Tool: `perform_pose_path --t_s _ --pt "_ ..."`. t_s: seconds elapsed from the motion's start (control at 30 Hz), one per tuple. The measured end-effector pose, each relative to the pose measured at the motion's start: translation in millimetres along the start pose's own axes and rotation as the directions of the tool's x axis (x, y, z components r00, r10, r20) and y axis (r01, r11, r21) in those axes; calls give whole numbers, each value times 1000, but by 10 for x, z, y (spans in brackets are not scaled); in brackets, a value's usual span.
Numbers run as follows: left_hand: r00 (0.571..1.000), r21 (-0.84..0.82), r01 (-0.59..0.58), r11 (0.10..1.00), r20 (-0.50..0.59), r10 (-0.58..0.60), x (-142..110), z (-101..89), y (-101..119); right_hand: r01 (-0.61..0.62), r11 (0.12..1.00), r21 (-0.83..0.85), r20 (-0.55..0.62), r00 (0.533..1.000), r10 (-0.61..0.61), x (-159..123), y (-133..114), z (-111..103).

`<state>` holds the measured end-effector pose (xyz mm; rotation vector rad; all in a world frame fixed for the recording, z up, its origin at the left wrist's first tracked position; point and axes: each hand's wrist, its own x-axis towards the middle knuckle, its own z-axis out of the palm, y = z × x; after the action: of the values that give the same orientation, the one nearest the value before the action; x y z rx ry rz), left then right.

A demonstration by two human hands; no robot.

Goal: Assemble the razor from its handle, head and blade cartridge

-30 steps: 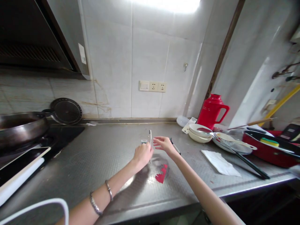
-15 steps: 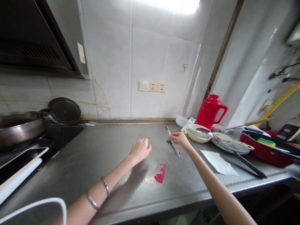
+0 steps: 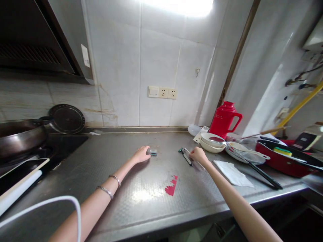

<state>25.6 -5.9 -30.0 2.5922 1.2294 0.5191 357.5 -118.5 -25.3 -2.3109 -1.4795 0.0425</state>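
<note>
My left hand (image 3: pixel 142 155) is low over the steel counter, its fingertips at the left end of a small clear-and-dark case (image 3: pixel 153 152). The thumb and fingers look a little apart; whether they touch the case is hard to see. My right hand (image 3: pixel 198 155) pinches a thin, clear plastic strip (image 3: pixel 201 166), mostly hidden beneath the fingers. Just left of it lies a razor (image 3: pixel 186 158) with a green-and-black head and a pale handle with a dark edge. A torn red patch (image 3: pixel 171 186) is on the counter nearer to me.
On the right are stacked bowls (image 3: pixel 211 146), a red thermos (image 3: pixel 224 119), a white napkin (image 3: pixel 233 172), black chopsticks (image 3: pixel 264 176) and a red pan (image 3: pixel 282 164) with a sponge. A steel pot (image 3: pixel 22 136) sits on the left stove. A white cable (image 3: pixel 58 199) loops in front.
My left hand has moved left, uncovering the small case. My right hand has shifted slightly right and down with the strip, and the razor now shows fully beside it.
</note>
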Motion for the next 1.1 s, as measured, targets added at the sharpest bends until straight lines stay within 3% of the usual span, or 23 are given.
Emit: perform_pose_path --t_s 0.43,0.77,0.93,1.1 --pt "995 -19 -95 995 -33 94 74 110 -107 15 1000 0 9 1000 -15 -32 -65 38" --pt "985 -136 -166 977 -73 158 95 144 -99 57 998 -30 -75 995 -59 -12 29 -144" --pt "989 -156 -126 980 -101 112 107 194 -73 231 973 30 -91 970 -227 -78 -104 -238" --pt "977 -224 -177 959 -159 143 34 177 138 509 838 197 -79 860 -504 -235 -423 -215"
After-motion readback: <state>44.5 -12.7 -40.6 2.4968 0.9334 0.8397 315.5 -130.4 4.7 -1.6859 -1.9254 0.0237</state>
